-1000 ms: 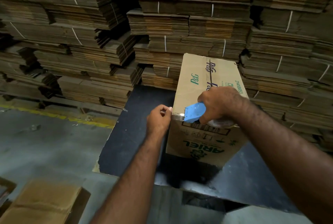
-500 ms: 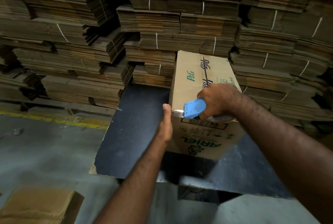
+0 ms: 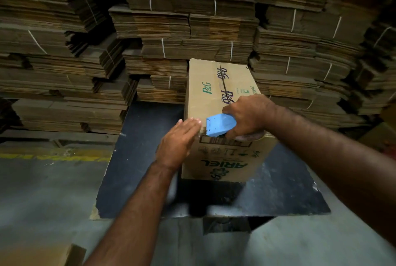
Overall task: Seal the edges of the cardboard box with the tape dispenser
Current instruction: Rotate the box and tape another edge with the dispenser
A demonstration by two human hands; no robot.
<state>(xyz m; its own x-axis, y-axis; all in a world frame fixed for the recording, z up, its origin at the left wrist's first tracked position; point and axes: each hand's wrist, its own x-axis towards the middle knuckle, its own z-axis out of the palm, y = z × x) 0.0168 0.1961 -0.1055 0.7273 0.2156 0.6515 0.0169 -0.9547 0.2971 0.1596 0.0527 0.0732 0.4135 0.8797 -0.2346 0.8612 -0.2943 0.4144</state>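
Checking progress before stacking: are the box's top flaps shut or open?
Shut: the cardboard box flaps lie flat, meeting along the centre seam.

You're in dim, warm light w/ dark corners. Blue tape dispenser (image 3: 220, 124) is the brightest spot. Motion blur smears the near edge of the black table (image 3: 137, 158). Wide-angle bends the cardboard stacks (image 3: 64, 41) at both sides.

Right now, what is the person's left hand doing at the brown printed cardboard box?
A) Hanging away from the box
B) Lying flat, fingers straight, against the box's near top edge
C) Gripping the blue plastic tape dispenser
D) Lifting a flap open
B: the left hand lies flat with straight fingers at the near top edge of the brown printed cardboard box, while the right hand grips the blue plastic tape dispenser.
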